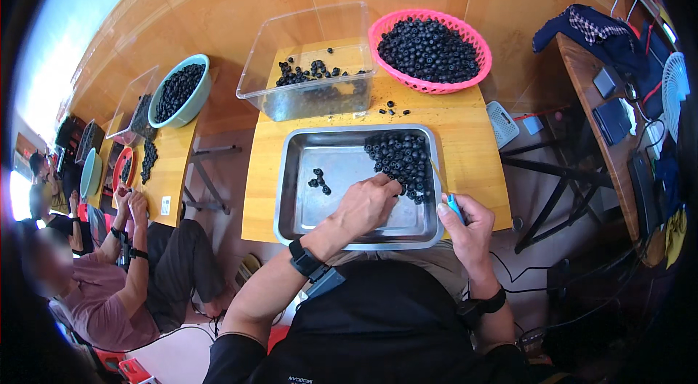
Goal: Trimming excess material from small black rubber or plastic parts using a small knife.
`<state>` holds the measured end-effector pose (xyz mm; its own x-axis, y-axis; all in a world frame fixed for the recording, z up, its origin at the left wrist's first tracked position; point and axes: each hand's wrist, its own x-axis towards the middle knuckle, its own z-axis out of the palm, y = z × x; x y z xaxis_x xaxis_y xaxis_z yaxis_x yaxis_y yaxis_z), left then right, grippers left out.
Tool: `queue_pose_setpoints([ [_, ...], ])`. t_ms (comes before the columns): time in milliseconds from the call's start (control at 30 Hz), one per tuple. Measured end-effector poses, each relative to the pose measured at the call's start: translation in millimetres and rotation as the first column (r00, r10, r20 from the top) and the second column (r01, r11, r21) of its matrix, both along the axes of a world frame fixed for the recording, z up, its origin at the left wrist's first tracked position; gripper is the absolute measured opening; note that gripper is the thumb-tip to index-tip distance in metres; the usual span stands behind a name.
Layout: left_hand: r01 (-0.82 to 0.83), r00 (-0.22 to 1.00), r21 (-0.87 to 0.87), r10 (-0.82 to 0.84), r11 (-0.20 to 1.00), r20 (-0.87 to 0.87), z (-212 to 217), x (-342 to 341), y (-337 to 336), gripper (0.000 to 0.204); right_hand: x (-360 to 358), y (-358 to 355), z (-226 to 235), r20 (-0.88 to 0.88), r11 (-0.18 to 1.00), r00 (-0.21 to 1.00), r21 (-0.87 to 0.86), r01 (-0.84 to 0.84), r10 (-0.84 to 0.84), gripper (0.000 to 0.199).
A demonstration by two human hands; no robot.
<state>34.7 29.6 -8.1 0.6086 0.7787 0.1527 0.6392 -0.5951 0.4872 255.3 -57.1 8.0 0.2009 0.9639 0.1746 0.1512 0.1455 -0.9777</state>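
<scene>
A rectangular metal tray (291, 220) lies on the wooden table in front of me. Dark, round, fruit-like pieces (400, 158) are heaped in its right part, and a small cluster of the same pieces (318, 182) sits apart on the left. My left hand (369, 202) reaches into the tray with curled fingertips at the heap's near edge; what they pinch, if anything, is hidden. At the tray's right rim, my right hand (469, 230) is closed around a blue-handled tool (454, 206). A thin, pale shaft or blade seems to point up and away from it.
Behind the tray stand a clear plastic bin (320, 100) with scattered dark pieces and a full pink basket (430, 84). Small scraps (389, 111) litter the wooden table (472, 166) between them. A co-worker (109, 278) sits left at another table (169, 184); a cluttered desk (592, 93) stands right.
</scene>
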Motion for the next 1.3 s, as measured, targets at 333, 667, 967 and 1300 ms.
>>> queue_pose_setpoints([
  [333,-0.015,0.801,-0.626,0.385,0.779,0.459,1,-16,-10,0.021,-2,2,2,0.012,1.000,1.000,0.008,-0.027,0.026,0.026],
  [667,0.298,0.415,-0.760,0.639,0.577,0.648,-6,-16,-24,0.023,-10,5,-6,-0.049,0.995,0.994,-0.014,-0.098,0.098,0.028],
  [967,0.504,0.215,-0.742,0.768,0.441,0.603,6,-11,-31,0.028,-12,6,-4,0.034,0.993,0.992,-0.007,-0.121,0.121,0.028],
  [1300,0.628,0.142,-0.666,0.782,0.403,0.607,9,-7,-35,0.023,-20,12,13,0.236,0.963,0.948,0.111,-0.246,0.215,0.029],
])
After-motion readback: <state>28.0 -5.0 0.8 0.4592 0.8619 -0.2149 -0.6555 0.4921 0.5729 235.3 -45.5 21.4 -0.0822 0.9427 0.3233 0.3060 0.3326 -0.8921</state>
